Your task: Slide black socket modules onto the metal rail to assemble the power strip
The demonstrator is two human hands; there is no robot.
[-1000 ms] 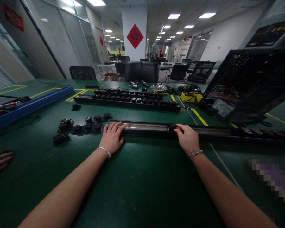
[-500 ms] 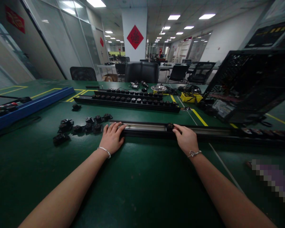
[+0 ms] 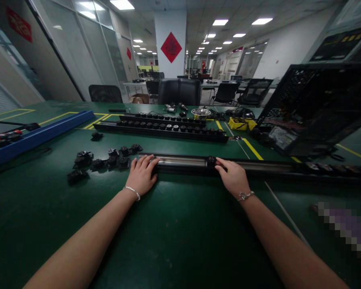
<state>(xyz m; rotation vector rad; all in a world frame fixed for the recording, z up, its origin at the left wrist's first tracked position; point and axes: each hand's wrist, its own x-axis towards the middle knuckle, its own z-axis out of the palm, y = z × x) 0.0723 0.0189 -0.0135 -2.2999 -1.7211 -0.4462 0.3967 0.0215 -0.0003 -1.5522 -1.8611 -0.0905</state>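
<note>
A long black rail (image 3: pixel 183 169) with a shiny metal channel lies across the table in front of me. My left hand (image 3: pixel 142 172) grips its left end, fingers over the top and thumb along the near side. In the channel, right of the middle of this bright stretch, sits a small black socket module (image 3: pixel 211 160). The fingertips of my right hand (image 3: pixel 233 174) are pinched at the module's right side. Several more black modules fill the rail's far right part. Left of my left hand lies a group of loose black modules (image 3: pixel 112 161).
Behind are two black rails filled with modules (image 3: pixel 168 131). A blue rail (image 3: pixel 48 133) lies at left. An open black computer case (image 3: pixel 315 108) stands at right, near a yellow container (image 3: pixel 239 123). A metal bowl (image 3: pixel 201 112) sits at the back. A pixelated purple item (image 3: pixel 345 228) is at lower right.
My right hand has slid the socket module leftward along the channel. My left hand has stayed in place on the rail. Another person's hand at the left edge has gone out of view.
</note>
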